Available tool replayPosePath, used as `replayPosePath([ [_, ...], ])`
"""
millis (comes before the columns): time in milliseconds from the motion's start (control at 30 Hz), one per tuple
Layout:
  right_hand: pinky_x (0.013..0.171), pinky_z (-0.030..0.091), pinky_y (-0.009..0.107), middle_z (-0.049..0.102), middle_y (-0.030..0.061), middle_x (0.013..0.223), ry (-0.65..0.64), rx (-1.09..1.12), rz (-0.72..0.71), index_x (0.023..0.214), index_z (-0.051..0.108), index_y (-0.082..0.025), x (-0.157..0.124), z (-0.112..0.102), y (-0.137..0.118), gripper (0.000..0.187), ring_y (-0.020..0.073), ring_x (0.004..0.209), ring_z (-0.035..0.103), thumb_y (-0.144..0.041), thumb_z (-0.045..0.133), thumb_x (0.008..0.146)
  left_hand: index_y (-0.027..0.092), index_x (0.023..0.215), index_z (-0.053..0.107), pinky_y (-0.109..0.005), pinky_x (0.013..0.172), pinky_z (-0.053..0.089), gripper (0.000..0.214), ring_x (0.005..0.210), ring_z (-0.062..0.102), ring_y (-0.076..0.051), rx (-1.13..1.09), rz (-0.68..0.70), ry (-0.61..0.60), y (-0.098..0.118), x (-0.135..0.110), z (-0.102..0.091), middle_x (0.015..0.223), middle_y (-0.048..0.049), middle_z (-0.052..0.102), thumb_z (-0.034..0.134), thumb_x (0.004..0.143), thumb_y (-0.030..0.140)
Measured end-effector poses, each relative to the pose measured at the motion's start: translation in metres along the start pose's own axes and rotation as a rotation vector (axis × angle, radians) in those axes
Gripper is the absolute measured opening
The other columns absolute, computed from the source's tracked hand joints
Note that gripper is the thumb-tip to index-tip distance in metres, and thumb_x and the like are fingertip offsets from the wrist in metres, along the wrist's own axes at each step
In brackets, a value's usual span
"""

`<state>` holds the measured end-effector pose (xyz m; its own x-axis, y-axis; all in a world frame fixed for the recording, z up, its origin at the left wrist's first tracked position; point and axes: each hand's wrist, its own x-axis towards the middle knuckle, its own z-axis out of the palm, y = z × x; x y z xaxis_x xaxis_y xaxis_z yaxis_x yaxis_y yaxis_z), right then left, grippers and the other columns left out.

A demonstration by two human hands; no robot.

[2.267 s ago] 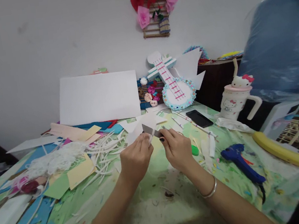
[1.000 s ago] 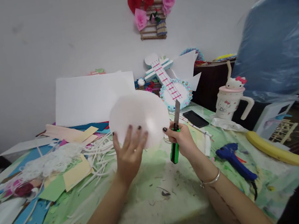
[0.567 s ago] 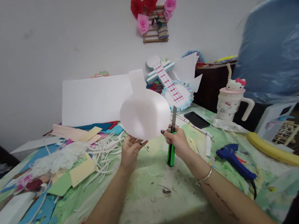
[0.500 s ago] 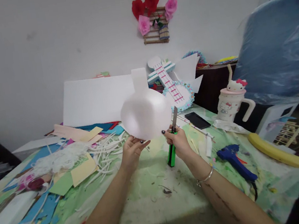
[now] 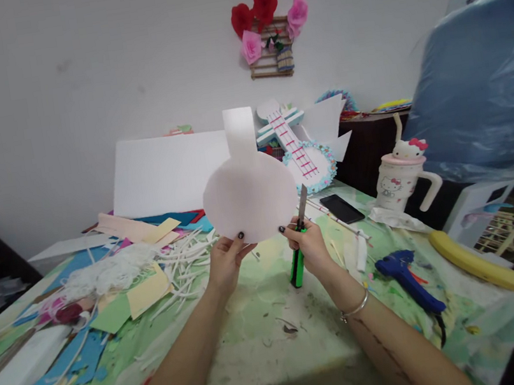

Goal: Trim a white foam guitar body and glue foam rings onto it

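Observation:
A white paper cutout (image 5: 250, 196), round with a straight strip rising from its top, is held up over the table between both hands. My left hand (image 5: 227, 258) pinches its lower left edge, thumb on the near face. At the lower right edge, the thumb of my right hand (image 5: 307, 243) presses the paper. That same hand also grips a green and black utility knife (image 5: 297, 267), its blade out and pointing up beside the cutout. Behind the paper leans a white guitar-shaped craft (image 5: 299, 154) with pink crossbars and a blue fringed edge, partly hidden.
Paper scraps (image 5: 149, 292) and white strips (image 5: 185, 264) are heaped on the left. To the right are a phone (image 5: 341, 208), a blue glue gun (image 5: 410, 282), a banana (image 5: 485, 264) and a white cup (image 5: 400, 181) with a handle. A white board (image 5: 170, 173) leans at the back.
The paper cutout has tilted more upright toward me, and its strip stands slightly higher. My left thumb has come onto its near face. The knife stays in my right hand.

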<state>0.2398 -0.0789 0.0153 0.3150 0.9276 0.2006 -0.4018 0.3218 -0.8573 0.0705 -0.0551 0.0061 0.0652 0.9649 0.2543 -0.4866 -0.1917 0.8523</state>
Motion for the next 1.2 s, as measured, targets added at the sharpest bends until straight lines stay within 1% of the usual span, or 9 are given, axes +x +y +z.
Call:
replayPosePath([
  [167, 0.037, 0.018, 0.019, 0.044, -0.0092, 0.053, 0.055, -0.002, -0.009, 0.071, 0.050, -0.017, 0.004, -0.003, 0.003, 0.036, 0.0013, 0.038, 0.028, -0.024, 0.075, 0.047, 0.014, 0.069, 0.061, -0.041, 0.085, 0.053, 0.022, 0.075, 0.066, -0.016, 0.020, 0.014, -0.030, 0.002, 0.000, -0.002, 0.075, -0.0016, 0.068, 0.075, 0.061, 0.029],
  [433, 0.037, 0.019, 0.019, 0.046, -0.0085, 0.052, 0.071, 0.004, -0.004, 0.072, 0.054, -0.016, 0.006, -0.005, 0.004, 0.032, 0.0015, 0.036, 0.029, -0.022, 0.073, 0.048, 0.012, 0.062, 0.060, -0.040, 0.083, 0.054, 0.023, 0.066, 0.065, -0.013, -0.016, -0.021, -0.010, 0.002, 0.000, -0.003, 0.062, -0.0004, 0.066, 0.078, 0.058, 0.026],
  [567, 0.037, 0.022, 0.020, 0.049, -0.0066, 0.050, 0.094, 0.003, -0.003, 0.075, 0.055, -0.016, 0.006, -0.007, -0.002, 0.029, 0.0028, 0.036, 0.032, -0.024, 0.070, 0.051, 0.012, 0.061, 0.057, -0.036, 0.074, 0.057, 0.030, 0.059, 0.062, -0.012, 0.007, -0.052, 0.031, 0.002, 0.002, -0.004, 0.056, 0.0001, 0.063, 0.079, 0.058, 0.033],
  [700, 0.035, 0.025, 0.020, 0.041, -0.0106, 0.043, 0.156, -0.033, -0.016, 0.076, 0.051, -0.018, 0.011, -0.013, -0.008, 0.031, 0.0040, 0.034, 0.032, -0.027, 0.070, 0.053, 0.012, 0.064, 0.057, -0.036, 0.069, 0.056, 0.036, 0.057, 0.063, -0.015, 0.147, -0.106, 0.024, -0.001, 0.000, -0.008, 0.056, -0.0021, 0.062, 0.074, 0.063, 0.045],
  [833, 0.034, 0.025, 0.019, 0.040, -0.0103, 0.038, 0.212, -0.129, -0.032, 0.074, 0.050, -0.018, 0.018, -0.026, -0.014, 0.032, 0.0053, 0.032, 0.035, -0.026, 0.072, 0.052, 0.015, 0.076, 0.066, -0.041, 0.078, 0.052, 0.035, 0.081, 0.067, -0.025, 0.536, -0.034, -0.261, -0.006, -0.007, -0.012, 0.080, -0.0116, 0.071, 0.060, 0.074, 0.050],
  [967, 0.032, 0.025, 0.019, 0.042, -0.0097, 0.036, 0.225, -0.232, -0.033, 0.078, 0.051, -0.017, 0.019, -0.040, -0.024, 0.032, 0.0066, 0.031, 0.038, -0.022, 0.070, 0.052, 0.025, 0.094, 0.069, -0.046, 0.105, 0.029, 0.026, 0.113, 0.053, -0.027, 0.888, 0.142, -0.617, -0.013, -0.010, -0.019, 0.113, -0.0076, 0.065, 0.067, 0.070, 0.035],
  [1067, 0.032, 0.025, 0.019, 0.042, -0.0097, 0.035, 0.192, -0.284, -0.015, 0.080, 0.052, -0.016, 0.012, -0.045, -0.030, 0.033, 0.0072, 0.030, 0.038, -0.021, 0.069, 0.053, 0.029, 0.112, 0.061, -0.046, 0.109, 0.015, 0.033, 0.124, 0.044, -0.024, 1.273, 0.318, -0.878, -0.020, -0.003, -0.030, 0.127, -0.0054, 0.057, 0.055, 0.080, 0.031],
  [1133, 0.031, 0.026, 0.019, 0.043, -0.0093, 0.035, 0.164, -0.310, 0.012, 0.082, 0.053, -0.015, 0.005, -0.048, -0.032, 0.034, 0.0079, 0.030, 0.039, -0.020, 0.068, 0.052, 0.026, 0.113, 0.060, -0.041, 0.107, 0.022, 0.032, 0.119, 0.048, -0.022, 1.458, 0.377, -0.900, -0.023, 0.007, -0.043, 0.126, -0.0074, 0.057, 0.050, 0.083, 0.031],
  [1200, 0.031, 0.027, 0.019, 0.044, -0.0088, 0.036, 0.150, -0.334, 0.044, 0.085, 0.053, -0.014, -0.001, -0.051, -0.033, 0.038, 0.0086, 0.030, 0.040, -0.018, 0.068, 0.051, 0.022, 0.102, 0.064, -0.040, 0.103, 0.028, 0.026, 0.111, 0.054, -0.022, 1.587, 0.399, -0.811, -0.019, 0.019, -0.060, 0.116, -0.0101, 0.062, 0.047, 0.084, 0.030],
])
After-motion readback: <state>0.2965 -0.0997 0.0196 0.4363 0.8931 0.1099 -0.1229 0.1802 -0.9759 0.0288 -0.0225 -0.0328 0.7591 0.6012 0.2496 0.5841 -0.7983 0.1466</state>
